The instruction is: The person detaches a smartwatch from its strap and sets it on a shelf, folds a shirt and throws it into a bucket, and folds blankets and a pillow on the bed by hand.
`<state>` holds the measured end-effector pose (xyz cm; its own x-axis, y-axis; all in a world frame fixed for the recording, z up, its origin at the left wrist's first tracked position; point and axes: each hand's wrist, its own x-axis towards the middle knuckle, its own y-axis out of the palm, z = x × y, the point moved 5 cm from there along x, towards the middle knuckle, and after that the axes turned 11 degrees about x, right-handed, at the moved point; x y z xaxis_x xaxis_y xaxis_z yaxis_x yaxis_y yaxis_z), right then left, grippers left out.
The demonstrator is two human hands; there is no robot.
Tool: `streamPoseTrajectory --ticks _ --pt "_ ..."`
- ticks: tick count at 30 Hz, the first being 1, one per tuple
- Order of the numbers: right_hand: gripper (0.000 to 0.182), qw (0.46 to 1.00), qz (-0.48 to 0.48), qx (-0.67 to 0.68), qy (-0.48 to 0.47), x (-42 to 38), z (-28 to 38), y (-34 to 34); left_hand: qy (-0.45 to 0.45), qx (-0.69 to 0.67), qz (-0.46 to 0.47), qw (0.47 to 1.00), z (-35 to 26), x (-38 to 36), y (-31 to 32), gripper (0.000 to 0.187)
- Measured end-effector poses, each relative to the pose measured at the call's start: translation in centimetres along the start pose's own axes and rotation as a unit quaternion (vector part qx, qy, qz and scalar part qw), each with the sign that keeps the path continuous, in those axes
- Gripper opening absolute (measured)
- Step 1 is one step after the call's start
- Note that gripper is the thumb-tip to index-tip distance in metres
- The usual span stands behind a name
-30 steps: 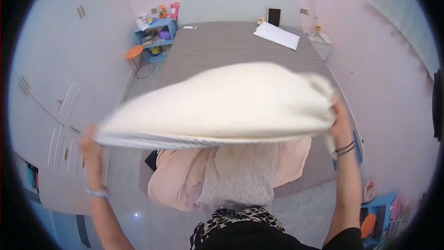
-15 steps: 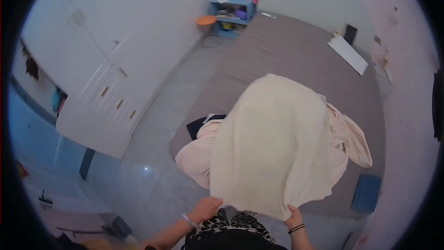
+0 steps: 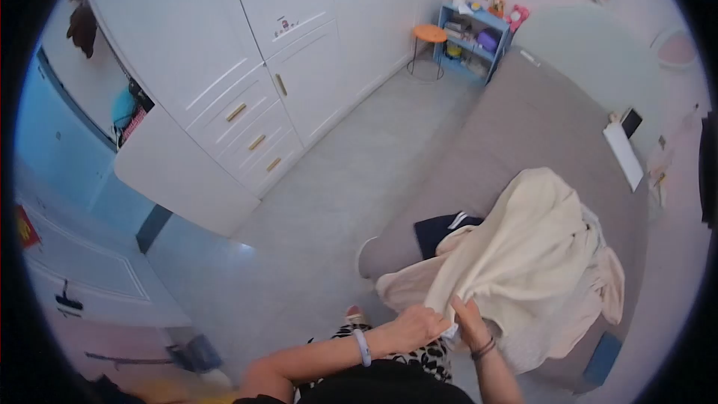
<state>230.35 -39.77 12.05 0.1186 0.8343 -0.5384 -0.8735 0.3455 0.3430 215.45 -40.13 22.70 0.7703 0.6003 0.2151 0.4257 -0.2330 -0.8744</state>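
Note:
A cream cloth point(image 3: 516, 254) is bunched over the foot of the bed, its near end drawn into folds toward me. My left hand point(image 3: 419, 328), with a pale bangle on the wrist, is closed on the gathered near edge. Right beside it, my right hand point(image 3: 471, 323) holds the same edge, thumb and fingers partly hidden by folds. Under the cloth lies a pale pink garment point(image 3: 612, 284), showing on both sides. A dark navy garment point(image 3: 434, 233) with white stripes peeks out to the left.
The bed point(image 3: 479, 150) has a grey-brown sheet, with a white board point(image 3: 622, 155) near its head. A blue box-like object point(image 3: 603, 359) sits at its near right corner. White wardrobe drawers point(image 3: 247, 131) stand left; an orange stool point(image 3: 430, 34) and blue shelf point(image 3: 475, 37) are at the back.
My hands have come together from opposite corners of the cloth, which was spread wide and is now folded and gathered. The view has swung left, so the bed sits farther right.

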Motion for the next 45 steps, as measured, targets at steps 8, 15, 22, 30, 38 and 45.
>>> streamPoseTrajectory --ticks 8,15,22,30,38,45 --pt "0.031 0.995 -0.014 0.007 0.102 8.2 -1.4 10.2 -0.015 0.04 0.01 0.999 10.6 -2.1 -3.6 0.007" --pt "0.023 0.987 -0.123 0.043 0.098 18.9 -3.2 13.6 -0.025 -0.021 0.069 0.997 23.5 1.4 -4.9 0.011" --pt "0.031 0.977 -0.191 0.09 0.039 32.5 6.0 19.9 0.095 0.007 0.121 0.988 37.2 15.7 -10.0 0.012" --pt "0.032 0.923 -0.289 0.244 -0.079 41.2 17.6 18.2 0.03 -0.145 0.111 0.983 48.8 30.2 -16.0 0.021" --pt "0.045 0.751 -0.366 0.528 -0.156 45.4 15.4 11.4 0.02 -0.071 0.357 0.931 69.7 38.6 -12.3 0.023" --pt "0.042 0.716 -0.457 0.475 -0.231 49.4 21.8 14.1 0.031 -0.114 0.324 0.939 75.6 58.8 -14.3 0.022"
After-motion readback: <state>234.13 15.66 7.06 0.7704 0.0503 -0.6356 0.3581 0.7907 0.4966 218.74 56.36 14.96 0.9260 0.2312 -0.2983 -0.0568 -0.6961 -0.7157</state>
